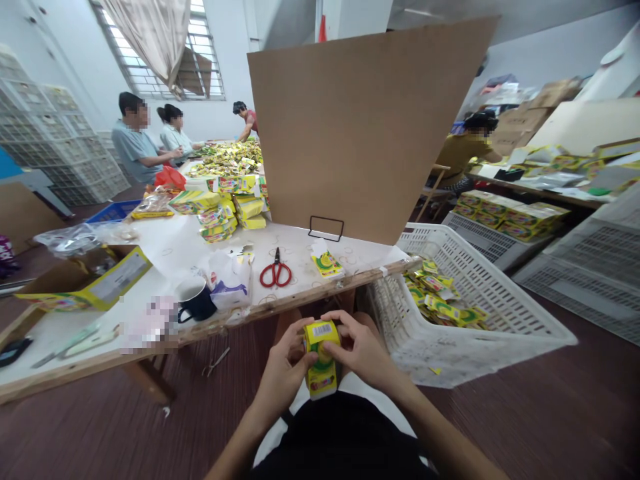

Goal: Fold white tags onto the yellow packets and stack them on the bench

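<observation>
Daylight enters through the barred window (131,60) at upper left, its panes glaring nearly white. The pale surface (163,243) is evenly lit with soft shadows; the floor (210,427) beneath it is dim. Wide-angle distortion stretches the left crates (75,140) and right crates (590,280) outward. The hands (286,360) and yellow carton (321,331) appear fairly clear; distant heaped packets (230,159) soften. Pixelation masks 1 pinkish item (150,325).

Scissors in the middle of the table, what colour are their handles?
The scissors' handles are red, best seen in the head view.
</observation>
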Demonstrator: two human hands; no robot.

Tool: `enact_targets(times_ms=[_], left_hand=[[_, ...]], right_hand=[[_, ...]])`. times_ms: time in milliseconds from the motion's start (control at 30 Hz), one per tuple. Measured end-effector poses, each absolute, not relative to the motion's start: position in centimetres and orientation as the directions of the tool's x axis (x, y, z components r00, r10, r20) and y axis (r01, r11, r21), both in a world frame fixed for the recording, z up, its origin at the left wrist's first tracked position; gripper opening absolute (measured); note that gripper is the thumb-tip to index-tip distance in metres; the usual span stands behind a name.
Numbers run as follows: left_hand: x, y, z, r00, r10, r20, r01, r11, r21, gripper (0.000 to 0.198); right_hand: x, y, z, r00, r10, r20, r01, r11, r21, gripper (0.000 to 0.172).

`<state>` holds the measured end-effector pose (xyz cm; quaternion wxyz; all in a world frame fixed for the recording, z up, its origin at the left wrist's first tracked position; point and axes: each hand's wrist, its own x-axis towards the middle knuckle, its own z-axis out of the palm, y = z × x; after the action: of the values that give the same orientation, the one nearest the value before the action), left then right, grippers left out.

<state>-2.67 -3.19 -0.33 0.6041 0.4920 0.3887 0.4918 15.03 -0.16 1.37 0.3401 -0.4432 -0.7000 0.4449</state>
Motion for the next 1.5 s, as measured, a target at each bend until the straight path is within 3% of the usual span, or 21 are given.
enact_targets(times_ms=[233, 567, 733, 900, 967, 1033, 1133, 1200, 1367, 1500], left_hand=[[-2.7, -3.1, -0.5, 0.250, 0.968, 0.003, -0.265, 0.066, 0.962, 0.051], [-3.1, -2.9, -0.7, 0.245, 0.969, -0.024, -0.293, 0.098, 0.951, 0.054], [-2.7, -3.0, -0.5, 0.224, 0.974, -0.019, -0.264, 0.079, 0.961, 0.052], [-2.6, -3.1, -0.5, 0.204, 0.979, -0.028, -0.198, 0.069, 0.978, 0.050], [-2.6, -3.2, -0.5, 0.205, 0.978, -0.028, -0.176, 0.065, 0.982, 0.050], [-2.7, -3.1, -0.6, 0.218, 0.976, -0.028, -0.171, 0.066, 0.983, 0.050], [-3.0, -2.9, -0.6, 0.244, 0.970, -0.024, -0.210, 0.077, 0.975, 0.051], [-3.1, -2.9, -0.5, 0.275, 0.961, -0.018, -0.251, 0.090, 0.964, 0.051], [-2.8, -3.0, -0.5, 0.297, 0.955, 0.000, -0.300, 0.093, 0.949, 0.052], [-2.6, -3.0, -0.9, 0.247, 0.969, -0.003, -0.267, 0.072, 0.961, 0.052]], right_hand=[[13.6, 0.1, 1.4, -0.297, 0.953, 0.062, 0.456, 0.199, -0.868, 0.032], [14.0, -0.1, 1.0, -0.347, 0.937, 0.036, 0.362, 0.170, -0.917, 0.036], [13.7, -0.2, 1.2, -0.297, 0.955, 0.016, 0.545, 0.183, -0.818, 0.034], [12.6, -1.0, 2.4, -0.214, 0.977, 0.017, 0.785, 0.182, -0.593, 0.032], [12.7, -1.0, 2.3, -0.203, 0.979, 0.030, 0.801, 0.183, -0.570, 0.032], [13.2, -0.7, 1.9, -0.247, 0.969, 0.017, 0.726, 0.197, -0.658, 0.034], [14.7, 0.2, 1.3, -0.362, 0.932, 0.032, 0.456, 0.207, -0.866, 0.035], [15.6, 0.7, 1.2, -0.391, 0.917, 0.081, 0.287, 0.205, -0.936, 0.031], [15.5, 1.0, 0.7, -0.361, 0.931, 0.051, 0.074, 0.083, -0.994, 0.030], [14.4, 0.7, 0.0, -0.283, 0.958, 0.051, 0.012, 0.056, -0.998, 0.025]])
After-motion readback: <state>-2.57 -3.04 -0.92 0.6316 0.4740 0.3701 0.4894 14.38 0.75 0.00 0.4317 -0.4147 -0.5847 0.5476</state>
